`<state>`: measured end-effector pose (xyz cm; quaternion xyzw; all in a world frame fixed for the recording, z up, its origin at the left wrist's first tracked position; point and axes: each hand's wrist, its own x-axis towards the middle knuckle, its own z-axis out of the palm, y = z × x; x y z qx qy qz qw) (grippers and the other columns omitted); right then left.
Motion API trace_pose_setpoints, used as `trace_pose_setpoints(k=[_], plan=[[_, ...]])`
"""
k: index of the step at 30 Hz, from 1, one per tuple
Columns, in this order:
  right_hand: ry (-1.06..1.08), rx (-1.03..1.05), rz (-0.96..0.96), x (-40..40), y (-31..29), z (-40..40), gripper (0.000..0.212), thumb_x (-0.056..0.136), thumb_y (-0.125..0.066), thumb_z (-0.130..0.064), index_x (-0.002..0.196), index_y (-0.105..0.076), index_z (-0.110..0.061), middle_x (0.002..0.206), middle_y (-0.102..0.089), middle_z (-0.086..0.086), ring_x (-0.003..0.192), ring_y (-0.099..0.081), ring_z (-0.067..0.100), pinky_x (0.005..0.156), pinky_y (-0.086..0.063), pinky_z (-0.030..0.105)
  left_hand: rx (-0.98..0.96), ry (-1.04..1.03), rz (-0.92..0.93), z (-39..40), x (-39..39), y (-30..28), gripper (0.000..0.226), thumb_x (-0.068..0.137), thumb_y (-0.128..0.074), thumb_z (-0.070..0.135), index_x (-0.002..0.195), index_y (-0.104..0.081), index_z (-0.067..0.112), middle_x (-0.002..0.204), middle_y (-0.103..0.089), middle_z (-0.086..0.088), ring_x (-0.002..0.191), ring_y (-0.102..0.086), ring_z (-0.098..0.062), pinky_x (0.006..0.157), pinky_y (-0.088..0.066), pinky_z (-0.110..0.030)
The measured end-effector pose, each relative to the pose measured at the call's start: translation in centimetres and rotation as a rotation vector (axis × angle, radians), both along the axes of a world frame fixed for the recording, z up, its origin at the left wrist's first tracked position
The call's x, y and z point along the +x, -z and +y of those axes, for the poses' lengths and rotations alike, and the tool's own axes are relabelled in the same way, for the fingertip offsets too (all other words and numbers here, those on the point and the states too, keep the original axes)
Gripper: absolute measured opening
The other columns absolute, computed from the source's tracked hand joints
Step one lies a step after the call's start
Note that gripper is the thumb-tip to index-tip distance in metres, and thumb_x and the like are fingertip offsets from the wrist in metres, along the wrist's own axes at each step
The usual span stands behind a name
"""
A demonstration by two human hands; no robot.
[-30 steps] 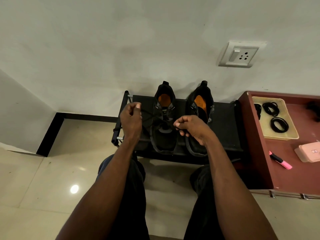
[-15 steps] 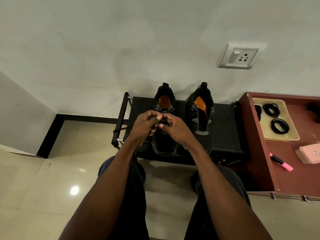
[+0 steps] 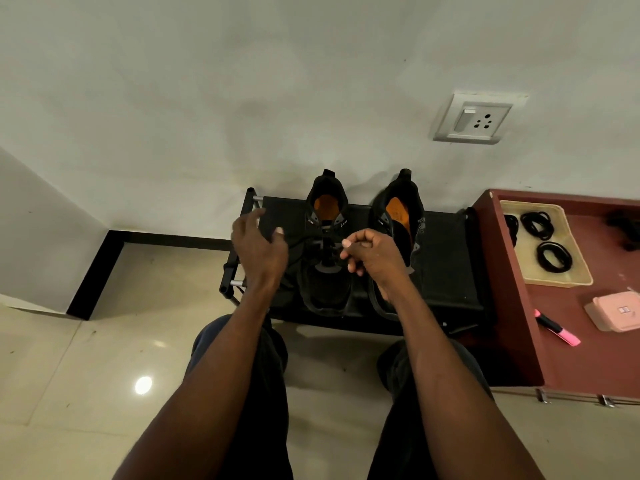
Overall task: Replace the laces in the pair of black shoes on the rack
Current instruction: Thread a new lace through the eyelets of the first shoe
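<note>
so the two black shoes sit side by side on a low black shoe rack (image 3: 446, 258) against the wall, toes toward the person, orange insoles showing. the left shoe (image 3: 325, 258) has a black lace (image 3: 301, 241) running across its eyelets, the right shoe (image 3: 398, 244) is partly behind the right wrist. right hand (image 3: 372, 252) hovers over the gap between the shoes, fingers curled in and pinching the lace end near the tongue. left hand (image 3: 258, 249) is off to the left of the left shoe, fingers spread and loose; the lace runs out toward its thumb but i can't tell if it's really holding it. on the right there's a reddish desk (image 3: 588, 355) with a beige tray (image 3: 568, 271) holding coiled black laces (image 3: 553, 257), plus a pink highlighter (image 3: 557, 329) and a pink box (image 3: 616, 313). wall socket (image 3: 474, 119) up above
</note>
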<state>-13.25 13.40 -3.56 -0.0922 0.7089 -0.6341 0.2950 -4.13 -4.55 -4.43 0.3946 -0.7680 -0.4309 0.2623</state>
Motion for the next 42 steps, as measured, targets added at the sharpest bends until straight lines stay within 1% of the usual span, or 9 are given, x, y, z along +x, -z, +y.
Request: trace_pose_setpoints(k=[3, 6, 12, 17, 22, 25, 31, 37, 42], plan=[[-0.026, 0.005, 0.067, 0.8, 0.0, -0.8, 0.016, 0.094, -0.069, -0.016, 0.096, -0.068, 0.000, 0.070, -0.066, 0.007, 0.052, -0.053, 0.012, 0.047, -0.038, 0.020, 0.179, 0.476, 0.028, 1.7, -0.4, 0.2, 0.033, 0.096, -0.063, 0.018, 0.130, -0.059, 0.020, 0.129, -0.060, 0.003, 0.121, -0.055, -0.007, 0.105, -0.047, -0.033], [-0.075, 0.042, 0.099, 0.8, 0.1, -1.2, 0.015, 0.099, -0.059, -0.008, 0.102, -0.072, -0.001, 0.077, -0.066, 0.010, 0.060, -0.058, 0.012, 0.053, -0.044, 0.019, 0.257, 0.653, 0.054, 2.6, -0.7, 0.5, 0.025, 0.097, -0.063, 0.019, 0.122, -0.067, 0.017, 0.112, -0.072, 0.003, 0.109, -0.066, -0.012, 0.101, -0.051, -0.040], [0.050, -0.009, 0.049, 0.9, 0.6, -1.3, 0.012, 0.097, -0.060, -0.005, 0.102, -0.059, 0.005, 0.082, -0.070, 0.021, 0.062, -0.065, 0.022, 0.054, -0.050, 0.026, 0.160, 0.530, -0.004, 2.3, -1.0, 1.2, 0.008, 0.096, -0.064, 0.016, 0.097, -0.072, 0.018, 0.093, -0.072, 0.005, 0.090, -0.067, -0.007, 0.086, -0.052, -0.030], [0.108, -0.021, 0.065, 0.6, 1.1, -1.5, 0.018, 0.093, -0.070, -0.019, 0.089, -0.075, -0.002, 0.071, -0.069, 0.011, 0.059, -0.057, 0.012, 0.054, -0.045, 0.020, 0.229, 0.646, 0.023, 2.3, -1.0, 1.0, 0.018, 0.093, -0.069, 0.017, 0.111, -0.072, 0.017, 0.105, -0.073, 0.006, 0.103, -0.067, -0.007, 0.093, -0.054, -0.031], [0.080, 0.017, 0.059, 0.7, 1.3, -2.0, 0.025, 0.097, -0.064, -0.024, 0.085, -0.075, -0.005, 0.069, -0.065, 0.007, 0.055, -0.055, 0.007, 0.051, -0.043, 0.018, 0.135, 0.544, 0.035, 2.1, -1.1, 1.1, 0.017, 0.091, -0.071, 0.020, 0.107, -0.075, 0.015, 0.102, -0.072, 0.006, 0.096, -0.067, -0.005, 0.089, -0.056, -0.029], [0.103, 0.063, 0.018, 0.4, 1.8, -2.5, 0.030, 0.099, -0.061, -0.029, 0.087, -0.075, -0.005, 0.072, -0.066, 0.006, 0.058, -0.057, 0.010, 0.052, -0.042, 0.020, -0.007, 0.501, 0.069, 2.1, -1.7, 1.6, 0.012, 0.093, -0.069, 0.016, 0.103, -0.074, 0.013, 0.099, -0.066, 0.002, 0.093, -0.063, -0.010, 0.084, -0.053, -0.028], [0.137, 0.293, 0.022, 0.0, 3.4, -2.5, 0.026, 0.101, -0.057, -0.030, 0.098, -0.068, -0.006, 0.086, -0.065, 0.015, 0.074, -0.059, 0.018, 0.068, -0.046, 0.034, -0.415, 0.395, -0.057, 0.9, -4.0, 3.9, 0.014, 0.087, -0.070, 0.012, 0.098, -0.075, 0.006, 0.119, -0.052, -0.012, 0.112, -0.048, -0.029, 0.093, -0.047, -0.049], [0.067, 0.410, 0.116, -0.2, 3.8, -2.3, 0.020, 0.097, -0.063, -0.025, 0.114, -0.061, -0.014, 0.100, -0.062, 0.001, 0.078, -0.057, 0.009, 0.070, -0.049, 0.030, -0.617, 0.497, -0.084, 1.2, -4.4, 4.3, 0.014, 0.086, -0.069, 0.015, 0.096, -0.077, 0.010, 0.134, -0.049, -0.017, 0.123, -0.043, -0.037, 0.096, -0.047, -0.048], [0.044, 0.460, 0.146, -0.3, 4.5, -2.3, 0.024, 0.097, -0.064, -0.025, 0.116, -0.059, -0.012, 0.111, -0.060, 0.005, 0.080, -0.055, 0.010, 0.063, -0.045, 0.025, -0.423, 0.408, -0.083, 1.8, -4.8, 4.6, 0.015, 0.087, -0.070, 0.013, 0.099, -0.077, 0.008, 0.140, -0.047, -0.014, 0.129, -0.037, -0.036, 0.102, -0.042, -0.048]])
